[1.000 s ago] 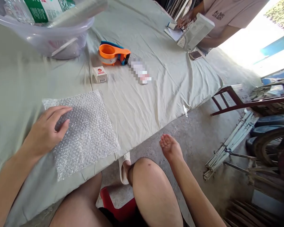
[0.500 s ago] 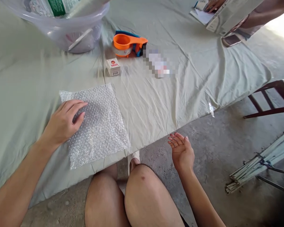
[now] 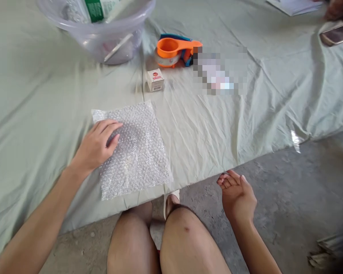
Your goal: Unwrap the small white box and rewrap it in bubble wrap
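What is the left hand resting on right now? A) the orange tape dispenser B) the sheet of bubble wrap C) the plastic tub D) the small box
B: the left hand lies flat on the bubble wrap, while the small box sits apart, farther up the cloth.

Orange tape dispenser (image 3: pixel 174 51), small red-and-white box (image 3: pixel 155 80) (just in front), clear plastic tub (image 3: pixel 108 36), phone (image 3: pixel 335 34) far right

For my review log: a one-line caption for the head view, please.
Left hand rests on bubble wrap sheet on the cloth-covered table; right hand empty beyond its edge.
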`<action>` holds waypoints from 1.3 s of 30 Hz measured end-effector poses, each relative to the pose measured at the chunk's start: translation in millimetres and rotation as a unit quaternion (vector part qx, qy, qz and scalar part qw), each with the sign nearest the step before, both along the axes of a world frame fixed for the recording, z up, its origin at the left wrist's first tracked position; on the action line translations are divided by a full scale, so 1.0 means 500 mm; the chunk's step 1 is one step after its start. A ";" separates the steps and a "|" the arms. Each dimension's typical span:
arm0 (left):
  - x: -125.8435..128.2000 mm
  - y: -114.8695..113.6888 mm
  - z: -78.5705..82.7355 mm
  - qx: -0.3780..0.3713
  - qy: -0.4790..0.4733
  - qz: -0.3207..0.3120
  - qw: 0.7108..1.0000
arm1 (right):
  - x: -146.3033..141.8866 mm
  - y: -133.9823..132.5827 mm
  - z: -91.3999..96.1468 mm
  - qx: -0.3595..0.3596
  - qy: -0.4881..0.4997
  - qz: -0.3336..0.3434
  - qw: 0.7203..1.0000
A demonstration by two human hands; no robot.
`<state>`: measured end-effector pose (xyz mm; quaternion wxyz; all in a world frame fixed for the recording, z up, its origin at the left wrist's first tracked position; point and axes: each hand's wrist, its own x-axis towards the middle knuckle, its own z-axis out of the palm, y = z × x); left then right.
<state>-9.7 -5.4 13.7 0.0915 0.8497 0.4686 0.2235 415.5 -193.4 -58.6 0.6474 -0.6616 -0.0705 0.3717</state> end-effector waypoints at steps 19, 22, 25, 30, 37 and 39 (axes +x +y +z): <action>-0.009 0.002 0.014 -0.061 0.017 0.010 0.998 | -0.188 0.683 0.192 0.198 -0.562 0.510 0.621; -0.021 0.010 0.022 -0.083 0.011 -0.004 0.996 | -0.184 0.760 0.158 0.177 -0.591 0.532 0.580; -0.032 0.020 0.022 -0.090 0.006 -0.004 0.996 | -0.184 0.734 0.177 0.211 -0.591 0.499 0.597; -0.039 0.030 0.014 -0.070 0.009 0.017 0.997 | -0.248 0.548 0.238 0.298 -0.534 0.526 0.590; -0.044 0.034 0.009 -0.077 -0.017 -0.003 0.997 | -0.335 0.395 0.191 0.311 -0.457 0.639 0.535; -0.046 0.035 0.009 -0.083 -0.030 -0.007 0.996 | -0.338 0.396 0.181 0.304 -0.469 0.644 0.522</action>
